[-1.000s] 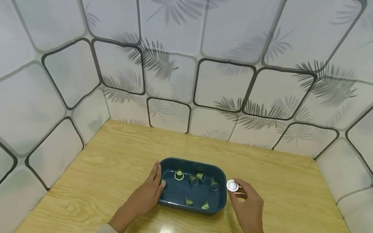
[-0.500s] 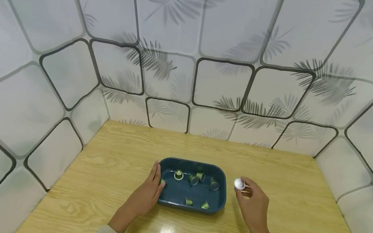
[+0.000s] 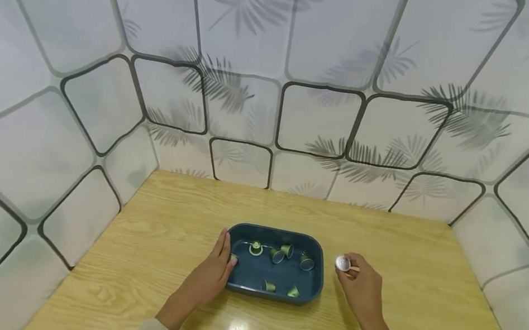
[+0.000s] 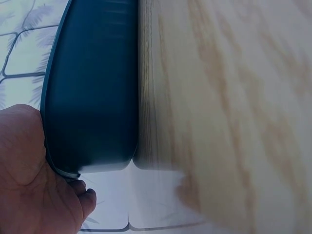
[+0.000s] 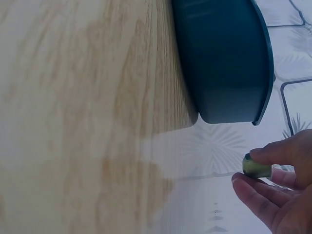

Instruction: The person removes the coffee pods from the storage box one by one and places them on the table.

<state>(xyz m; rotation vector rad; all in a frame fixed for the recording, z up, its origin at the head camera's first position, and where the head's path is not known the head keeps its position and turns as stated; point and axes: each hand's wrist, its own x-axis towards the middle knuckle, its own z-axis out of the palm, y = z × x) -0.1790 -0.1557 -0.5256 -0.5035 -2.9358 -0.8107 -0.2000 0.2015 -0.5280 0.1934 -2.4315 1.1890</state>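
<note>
A dark blue rectangular basin (image 3: 279,275) stands on the table with several green coffee capsules inside. My left hand (image 3: 208,276) holds its left end, thumb over the rim and fingers along the outer wall; the left wrist view has this hand (image 4: 29,180) against the basin's rim (image 4: 43,92). Off the basin's right end, my right hand (image 3: 364,293) pinches a green coffee capsule (image 3: 342,263), its silver lid facing up toward the head camera. In the right wrist view, thumb and fingertips grip that capsule (image 5: 257,169) clear of the basin (image 5: 224,58).
One capsule (image 3: 256,248) sits lid-down at the back left of the basin; others, such as this one (image 3: 306,263), lie tipped. Another is partly hidden by the left thumb. The wood-grain table (image 3: 428,301) is bounded by patterned walls (image 3: 321,122) at the back and sides.
My right hand has moved right, away from the basin's rim, carrying the capsule, whose lid has turned slightly. My left hand and the basin stay in place.
</note>
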